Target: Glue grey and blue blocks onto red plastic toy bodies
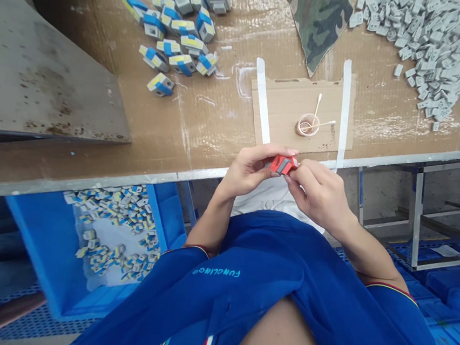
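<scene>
A small red and grey block [283,165] is held just off the table's front edge. My left hand [248,171] grips its left side between thumb and fingers. The fingers of my right hand [320,192] are pinched at its right end; whether they hold a smaller piece there is hidden. Beyond my hands, a small clear cup [307,126] with two cotton swabs [318,104] stands on a cardboard sheet [285,102] fixed with white tape strips.
Grey blocks with blue and yellow bands [182,27] lie at the back left. Small grey pieces [425,45] are heaped at the back right. Camouflage cloth [320,21] lies between. Below left is a blue bin [40,241] of blocks; a metal housing [55,80] stands left.
</scene>
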Available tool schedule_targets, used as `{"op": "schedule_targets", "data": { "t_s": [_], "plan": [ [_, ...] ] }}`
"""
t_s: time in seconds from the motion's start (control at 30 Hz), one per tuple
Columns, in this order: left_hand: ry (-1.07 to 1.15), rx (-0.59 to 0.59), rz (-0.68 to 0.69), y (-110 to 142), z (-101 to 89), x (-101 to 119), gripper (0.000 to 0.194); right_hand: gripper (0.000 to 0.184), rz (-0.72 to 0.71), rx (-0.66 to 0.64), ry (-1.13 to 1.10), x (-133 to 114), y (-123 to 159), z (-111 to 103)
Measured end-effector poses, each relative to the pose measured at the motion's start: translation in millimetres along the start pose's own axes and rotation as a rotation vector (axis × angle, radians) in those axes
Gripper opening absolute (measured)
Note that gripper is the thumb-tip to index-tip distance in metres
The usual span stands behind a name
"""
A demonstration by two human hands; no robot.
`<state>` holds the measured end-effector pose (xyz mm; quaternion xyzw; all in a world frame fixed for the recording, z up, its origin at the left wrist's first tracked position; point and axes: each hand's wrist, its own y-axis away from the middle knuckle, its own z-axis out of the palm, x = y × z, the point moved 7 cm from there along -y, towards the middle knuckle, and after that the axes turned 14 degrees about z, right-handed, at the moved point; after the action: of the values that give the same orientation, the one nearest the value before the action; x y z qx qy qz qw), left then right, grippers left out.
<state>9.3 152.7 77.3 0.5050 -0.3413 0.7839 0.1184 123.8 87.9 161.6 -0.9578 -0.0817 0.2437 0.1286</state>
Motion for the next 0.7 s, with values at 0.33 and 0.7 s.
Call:
{"op": "schedule_targets", "data": {
  "t_s": [0.33, 0.7],
  "plan": [
    [-0.059, -0.056, -0.021, 5.1, -0.4, -0.9, 0.047, 0.017, -0.094, -0.126, 0.053, 0.4, -2.2, -8.8],
    [-0.198, 0.011, -0.104, -3.0, 2.6, -8.9, 0.042, 0.035, 0.522, 0.187, -0.545, 115.3, -15.7, -2.7]
  ]
}}
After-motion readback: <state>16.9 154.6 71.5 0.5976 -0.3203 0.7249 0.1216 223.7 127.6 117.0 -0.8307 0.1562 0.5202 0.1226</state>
